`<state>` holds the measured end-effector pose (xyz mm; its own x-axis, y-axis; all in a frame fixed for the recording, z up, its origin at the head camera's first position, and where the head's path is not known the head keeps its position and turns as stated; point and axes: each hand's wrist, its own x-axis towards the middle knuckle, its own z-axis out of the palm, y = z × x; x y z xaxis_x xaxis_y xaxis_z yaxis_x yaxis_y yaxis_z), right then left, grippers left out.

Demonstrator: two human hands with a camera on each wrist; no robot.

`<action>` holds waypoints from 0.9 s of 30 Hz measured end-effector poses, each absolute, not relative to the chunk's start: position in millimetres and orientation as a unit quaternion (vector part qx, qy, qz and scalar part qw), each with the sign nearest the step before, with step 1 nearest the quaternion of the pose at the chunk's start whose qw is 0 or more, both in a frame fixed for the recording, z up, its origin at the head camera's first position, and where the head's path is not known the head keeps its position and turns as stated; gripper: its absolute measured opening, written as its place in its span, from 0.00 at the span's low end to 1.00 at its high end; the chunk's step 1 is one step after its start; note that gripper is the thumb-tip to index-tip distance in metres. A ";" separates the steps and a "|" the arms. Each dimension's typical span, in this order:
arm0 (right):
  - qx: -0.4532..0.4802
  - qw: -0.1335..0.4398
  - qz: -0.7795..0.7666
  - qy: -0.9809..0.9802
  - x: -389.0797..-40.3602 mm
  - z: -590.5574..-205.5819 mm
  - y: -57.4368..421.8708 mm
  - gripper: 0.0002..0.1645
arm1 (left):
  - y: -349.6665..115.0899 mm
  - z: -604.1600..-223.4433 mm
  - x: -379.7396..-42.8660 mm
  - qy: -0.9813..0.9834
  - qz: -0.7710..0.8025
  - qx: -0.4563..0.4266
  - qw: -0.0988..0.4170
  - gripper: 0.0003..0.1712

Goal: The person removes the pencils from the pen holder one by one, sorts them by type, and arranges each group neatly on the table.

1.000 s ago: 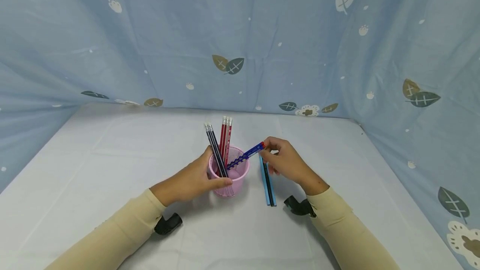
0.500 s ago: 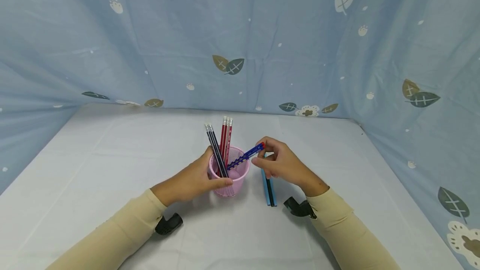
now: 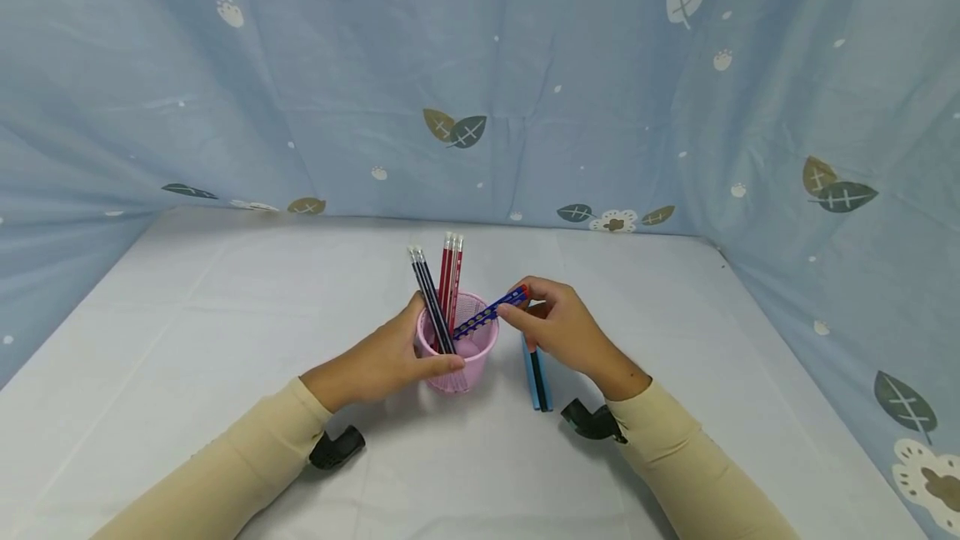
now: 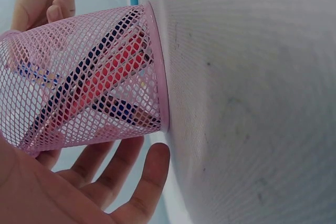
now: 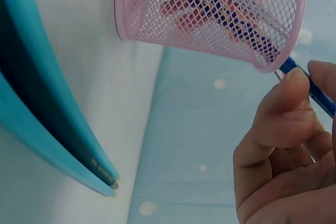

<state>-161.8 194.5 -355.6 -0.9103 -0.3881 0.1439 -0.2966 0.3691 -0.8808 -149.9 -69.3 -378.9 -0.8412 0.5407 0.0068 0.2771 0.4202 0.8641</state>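
Note:
A pink mesh pencil cup [image 3: 474, 369] stands on the table, with my left hand [image 3: 382, 361] gripping it, thumb over the near rim. Inside it, dark pencils [image 3: 424, 277] lean left and red pencils [image 3: 452, 261] stand behind them. Blue pencils with red ends [image 3: 480, 319] lean low over the right rim. My right hand [image 3: 566, 323] pinches these between thumb and forefinger just outside the rim, as the right wrist view also shows on a blue pencil [image 5: 320, 97]. In the left wrist view, fingers [image 4: 118, 169] of my left hand curve round the mesh cup [image 4: 94, 77].
Two light blue pencils [image 5: 63, 93] with a dark one between them lie on the white tabletop [image 3: 315, 273], right of the cup and partly under my right hand. A patterned blue curtain [image 3: 345, 65] hangs behind the table. Black wrist-camera mounts [image 3: 337, 447] jut from both sleeves.
My right thumb, apart from the blue pencils half a second ago, has moved left onto them. The blue pencils have turned slightly, showing more pale dots. My left hand and the cup stay still.

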 end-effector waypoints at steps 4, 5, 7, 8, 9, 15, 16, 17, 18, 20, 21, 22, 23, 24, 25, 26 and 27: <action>-0.215 0.030 -0.516 0.829 -160.4 -355.0 193.9 0.07 | -69.4 -379.0 -149.9 0.832 0.476 0.246 0.140 0.49; -0.216 0.026 -0.515 0.829 -160.0 -354.7 194.0 0.08 | -69.5 -379.1 -149.9 0.833 0.476 0.246 0.140 0.49; -0.218 0.020 -0.514 0.829 -159.6 -353.8 194.3 0.08 | -69.5 -379.0 -149.9 0.832 0.476 0.247 0.140 0.49; -0.218 0.016 -0.513 0.830 -159.2 -353.0 194.5 0.08 | -69.5 -378.9 -149.8 0.833 0.476 0.247 0.140 0.49; -0.218 0.013 -0.513 0.830 -159.2 -352.5 194.7 0.08 | -69.4 -378.6 -149.7 0.833 0.476 0.246 0.140 0.50; -0.216 0.003 -0.512 0.832 -156.9 -347.7 196.3 0.07 | -68.6 -377.0 -148.9 0.833 0.477 0.243 0.139 0.50; -0.218 0.000 -0.511 0.831 -156.2 -346.3 196.6 0.07 | -68.5 -377.0 -148.8 0.833 0.477 0.243 0.139 0.50; -0.218 -0.002 -0.512 0.831 -155.5 -345.1 196.8 0.07 | -68.5 -377.1 -148.8 0.834 0.476 0.242 0.139 0.51; -0.220 -0.005 -0.513 0.830 -154.9 -343.8 196.9 0.07 | -68.4 -377.3 -148.9 0.834 0.476 0.242 0.139 0.51; -0.222 -0.012 -0.516 0.827 -153.7 -341.5 197.1 0.06 | -68.4 -377.7 -149.2 0.834 0.476 0.242 0.140 0.51; -0.224 -0.015 -0.517 0.826 -152.9 -340.2 197.2 0.06 | -68.5 -378.0 -149.4 0.833 0.477 0.242 0.140 0.52; -0.226 -0.018 -0.519 0.824 -152.2 -338.9 197.3 0.06 | -68.5 -378.3 -149.5 0.833 0.477 0.242 0.141 0.52; -0.226 -0.021 -0.521 0.823 -151.6 -338.1 197.4 0.05 | -68.6 -378.6 -149.6 0.833 0.477 0.243 0.141 0.51; -0.226 -0.023 -0.522 0.822 -150.8 -336.8 197.6 0.05 | -68.7 -378.9 -149.6 0.833 0.477 0.243 0.142 0.51; -0.226 -0.025 -0.522 0.822 -149.9 -335.6 197.6 0.05 | -68.8 -379.0 -149.6 0.833 0.477 0.242 0.143 0.51; -0.225 -0.028 -0.521 0.823 -149.1 -334.5 197.9 0.05 | -68.8 -379.2 -149.7 0.833 0.477 0.242 0.143 0.51; -0.225 -0.031 -0.521 0.823 -148.4 -333.3 198.0 0.05 | -68.7 -379.2 -149.8 0.833 0.477 0.242 0.143 0.50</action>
